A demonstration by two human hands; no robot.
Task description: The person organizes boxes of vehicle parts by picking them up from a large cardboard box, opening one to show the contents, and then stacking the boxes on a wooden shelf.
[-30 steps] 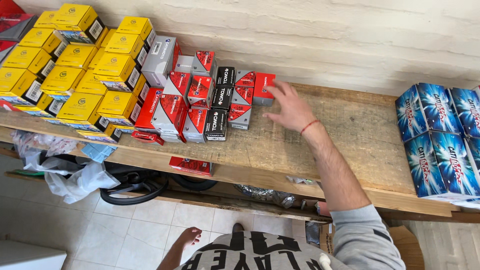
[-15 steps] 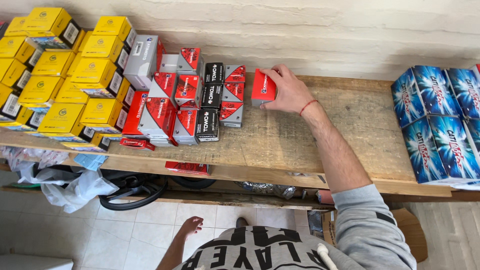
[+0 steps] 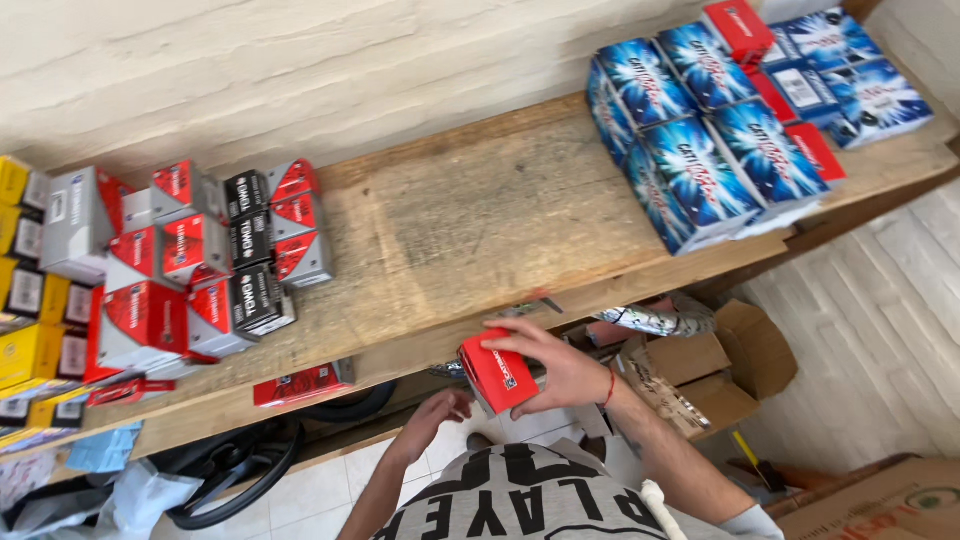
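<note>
From the camera on my head I look down on a long wooden shelf [image 3: 480, 230] against a pale brick wall [image 3: 300, 70]. My right hand [image 3: 560, 368] is clamped on a small red box [image 3: 497, 372]: the fingers lie across its top edge and the thumb sits underneath. The box is tilted, in the air just in front of the shelf's front edge, close to my chest and clear of the board. My left hand [image 3: 432, 418] is just below and to the left of the box, fingers loosely curled and apart, holding nothing; I cannot tell whether a fingertip touches the box. A thin red band [image 3: 609, 386] circles my right wrist.

On the left part of the shelf stands a cluster of red, grey and black boxes [image 3: 215, 260], stacked in rows, with yellow boxes [image 3: 30, 340] at the far left edge. One flat red pack [image 3: 303, 383] lies alone at the front lip of the board. On the right end, well apart from the red cluster, are large blue boxes [image 3: 715, 130] with a few red ones on top. Below the shelf an open cardboard carton [image 3: 720, 370] sits on the pale floor tiles, and a black tyre [image 3: 235, 470] lies under the left side.
</note>
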